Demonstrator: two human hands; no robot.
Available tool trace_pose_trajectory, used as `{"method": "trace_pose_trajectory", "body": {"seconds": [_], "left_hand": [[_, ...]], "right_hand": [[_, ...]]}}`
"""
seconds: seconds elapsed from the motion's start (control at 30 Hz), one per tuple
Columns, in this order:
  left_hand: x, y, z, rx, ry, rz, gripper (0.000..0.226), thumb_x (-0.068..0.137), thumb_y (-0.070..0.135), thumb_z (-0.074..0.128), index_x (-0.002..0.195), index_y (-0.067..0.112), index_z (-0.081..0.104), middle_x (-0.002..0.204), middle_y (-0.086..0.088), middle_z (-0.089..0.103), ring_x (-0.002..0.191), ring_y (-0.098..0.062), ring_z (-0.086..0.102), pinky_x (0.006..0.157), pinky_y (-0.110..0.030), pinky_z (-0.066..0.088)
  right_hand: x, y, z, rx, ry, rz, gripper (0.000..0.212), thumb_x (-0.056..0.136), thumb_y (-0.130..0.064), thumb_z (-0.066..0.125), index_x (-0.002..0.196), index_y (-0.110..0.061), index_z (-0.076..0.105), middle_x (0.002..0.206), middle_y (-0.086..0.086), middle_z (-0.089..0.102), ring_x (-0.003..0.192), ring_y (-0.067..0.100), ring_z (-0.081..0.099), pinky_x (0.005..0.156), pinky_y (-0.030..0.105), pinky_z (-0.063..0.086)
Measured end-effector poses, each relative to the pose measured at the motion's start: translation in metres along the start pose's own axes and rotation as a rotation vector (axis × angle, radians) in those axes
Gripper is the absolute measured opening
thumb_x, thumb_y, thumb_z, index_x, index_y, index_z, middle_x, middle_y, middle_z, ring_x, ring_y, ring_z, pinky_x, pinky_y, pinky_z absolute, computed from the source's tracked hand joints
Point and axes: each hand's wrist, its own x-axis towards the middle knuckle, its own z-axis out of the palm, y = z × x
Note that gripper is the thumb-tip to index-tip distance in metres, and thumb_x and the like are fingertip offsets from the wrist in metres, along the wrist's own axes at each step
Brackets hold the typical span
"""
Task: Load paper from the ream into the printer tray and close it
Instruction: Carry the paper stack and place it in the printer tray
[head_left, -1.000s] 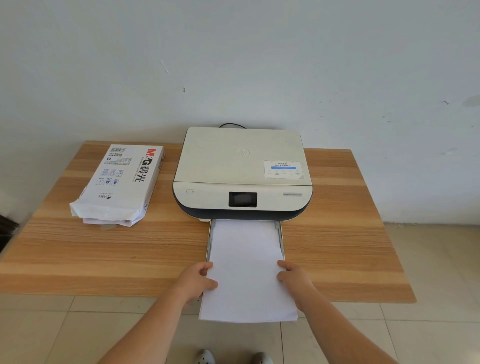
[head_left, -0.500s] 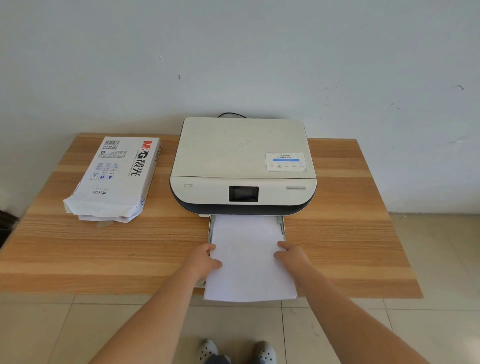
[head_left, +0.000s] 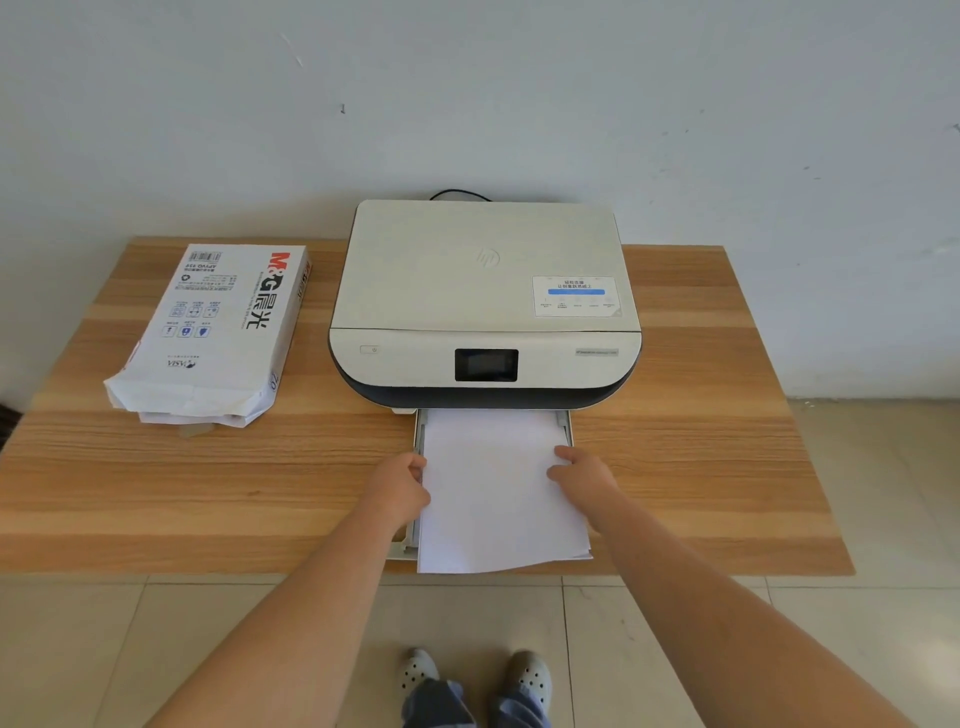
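The paper stack (head_left: 493, 488), thin, light and floppy, lies partly in the open tray (head_left: 415, 535), gripped at its side edges by left hand (head_left: 397, 488) and right hand (head_left: 584, 478); support both edges

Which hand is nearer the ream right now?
Left. The left hand grips the paper stack's left edge, on the ream's side; the right hand holds the far edge.

A pale wall (head_left: 467, 93), scuffed and marked in places, runs behind a wooden table (head_left: 701, 415) with striped light and dark grain. Beige floor tiles (head_left: 857, 493) with thin grout lines lie beneath and to the right. Light is soft and even.
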Motion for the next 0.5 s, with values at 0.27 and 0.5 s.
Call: {"method": "trace_pose_trajectory", "body": {"seconds": [0.27,0.5], "left_hand": [[0.01,0.004,0.002,0.024,0.109,0.021,0.051,0.079,-0.007,0.064,0.126,0.013,0.055,0.103,-0.005,0.06,0.089,-0.018,0.057,0.06,-0.02,0.042],[0.013,0.005,0.008,0.038,0.182,0.061,0.046,0.081,-0.005,0.066,0.121,0.014,0.055,0.104,-0.008,0.059,0.082,-0.016,0.056,0.053,-0.017,0.037]], "right_hand": [[0.006,-0.005,0.0,0.024,0.031,-0.018,0.047,0.094,-0.015,0.049,0.14,-0.023,0.046,0.095,0.002,0.055,0.072,0.016,0.053,0.071,0.031,0.049],[0.007,-0.002,0.002,0.016,0.075,-0.052,0.043,0.094,-0.013,0.05,0.137,-0.02,0.049,0.106,0.007,0.056,0.084,0.02,0.06,0.066,0.026,0.048]]}}
